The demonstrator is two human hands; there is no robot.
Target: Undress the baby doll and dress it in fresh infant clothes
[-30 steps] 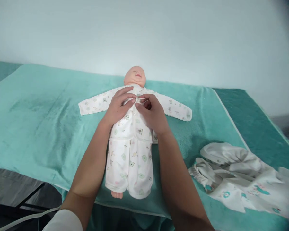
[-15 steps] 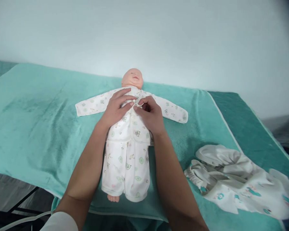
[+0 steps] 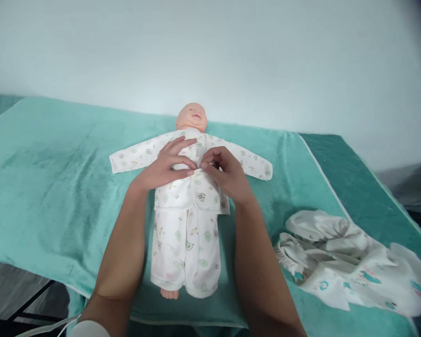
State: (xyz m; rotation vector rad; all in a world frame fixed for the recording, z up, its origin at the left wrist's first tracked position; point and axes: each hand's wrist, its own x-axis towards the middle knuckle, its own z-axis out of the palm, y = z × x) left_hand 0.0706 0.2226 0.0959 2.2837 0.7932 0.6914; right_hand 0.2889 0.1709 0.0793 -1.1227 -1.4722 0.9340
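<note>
A baby doll (image 3: 192,117) lies on its back, dressed in a white baby shirt (image 3: 177,194) with small green animal prints and matching trousers (image 3: 203,252). Over the doll's chest, my left hand (image 3: 168,164) has its thumb and index finger closing on the shirt's front edge, while its other fingers stretch across the cloth. My right hand (image 3: 226,171) pinches the same front opening from the other side, its fingers curled. What exactly sits between the fingertips is mostly hidden. One doll foot (image 3: 169,294) sticks out of a trouser leg.
A crumpled white printed baby garment (image 3: 354,262) lies to the right on the turquoise blanket (image 3: 49,187). A pale wall (image 3: 210,51) rises behind the table. Dark frame bars (image 3: 31,299) and a white cable (image 3: 45,326) show at the lower left.
Both hands have moved down the shirt front, from the upper chest to mid-torso. The white button between them earlier is now out from under the fingers' grip. The view has shifted slightly.
</note>
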